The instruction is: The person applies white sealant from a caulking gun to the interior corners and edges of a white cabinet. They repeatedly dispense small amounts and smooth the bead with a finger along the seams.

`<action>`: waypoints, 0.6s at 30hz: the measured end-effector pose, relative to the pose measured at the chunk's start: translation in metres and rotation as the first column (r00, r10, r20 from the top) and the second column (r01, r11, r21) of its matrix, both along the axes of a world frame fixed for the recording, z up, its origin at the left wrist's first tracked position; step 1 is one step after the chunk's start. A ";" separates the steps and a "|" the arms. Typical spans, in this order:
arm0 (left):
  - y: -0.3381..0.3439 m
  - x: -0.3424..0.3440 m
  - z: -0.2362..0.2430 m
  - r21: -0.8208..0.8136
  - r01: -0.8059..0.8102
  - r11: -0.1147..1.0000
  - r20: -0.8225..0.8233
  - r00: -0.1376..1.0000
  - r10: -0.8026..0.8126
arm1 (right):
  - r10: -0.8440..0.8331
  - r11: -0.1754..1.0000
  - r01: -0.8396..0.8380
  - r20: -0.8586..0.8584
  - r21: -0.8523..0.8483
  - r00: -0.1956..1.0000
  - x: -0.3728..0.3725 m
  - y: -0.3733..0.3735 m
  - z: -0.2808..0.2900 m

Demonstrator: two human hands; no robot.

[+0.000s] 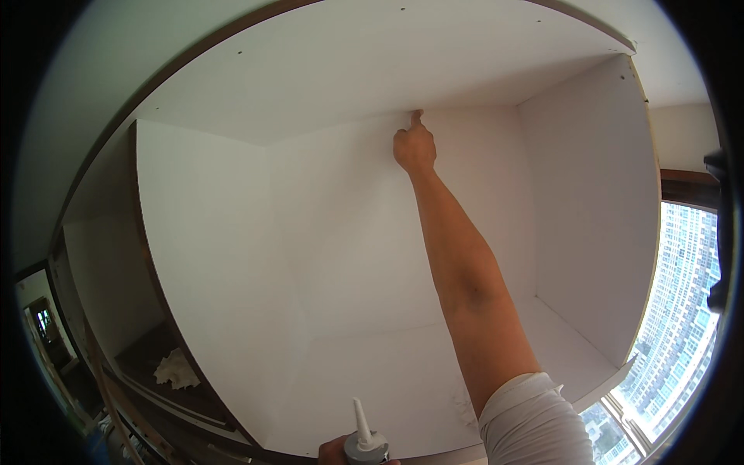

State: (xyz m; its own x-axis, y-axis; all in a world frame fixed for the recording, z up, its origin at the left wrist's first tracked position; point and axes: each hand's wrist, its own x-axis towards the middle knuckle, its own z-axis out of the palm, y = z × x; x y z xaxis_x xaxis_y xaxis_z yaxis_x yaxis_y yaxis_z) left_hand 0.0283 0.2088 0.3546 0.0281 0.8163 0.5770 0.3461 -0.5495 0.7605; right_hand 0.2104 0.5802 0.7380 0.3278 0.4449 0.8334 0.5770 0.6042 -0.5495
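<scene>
My right arm reaches up into a white open cabinet point(597, 194). At its end, my right hand point(415, 147) presses one outstretched finger to the seam where the top panel point(333, 70) meets the back panel point(349, 225). The other fingers are curled in, and no tool shows in them. Low at the front edge, my left hand point(333, 452) is closed around a sealant tube point(366, 447), mostly cut off by the picture's lower edge. Its pale tapered nozzle point(361, 418) points upward, well apart from the seam.
A dark-edged divider point(170, 302) separates a left compartment, where crumpled whitish paper or cloth point(177, 370) lies. More crumpled pale material point(465, 407) sits on the cabinet floor by my right forearm. At the right, a window point(682, 271) looks onto tall buildings.
</scene>
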 end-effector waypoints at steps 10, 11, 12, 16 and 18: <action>0.002 -0.002 -0.003 0.021 -0.021 1.000 -0.054 0.998 0.022 | 0.001 0.999 -0.001 -0.005 -0.044 1.000 -0.031 -0.013 0.003; 0.003 -0.003 -0.003 0.036 -0.015 0.999 -0.067 0.998 0.018 | 0.019 0.999 -0.019 0.002 -0.043 1.000 -0.034 -0.014 0.003; 0.003 -0.003 -0.004 0.044 -0.017 0.999 -0.076 0.997 0.021 | 0.032 0.998 -0.031 0.009 -0.054 0.999 -0.037 -0.014 0.002; 0.007 -0.005 -0.015 0.116 -0.090 0.989 -0.129 0.986 0.105 | 0.026 0.999 -0.024 0.048 -0.040 0.998 -0.054 -0.016 0.001; 0.010 -0.006 -0.020 0.118 -0.108 0.987 -0.118 0.985 0.122 | 0.056 0.998 -0.054 0.049 -0.041 0.997 -0.063 -0.017 0.001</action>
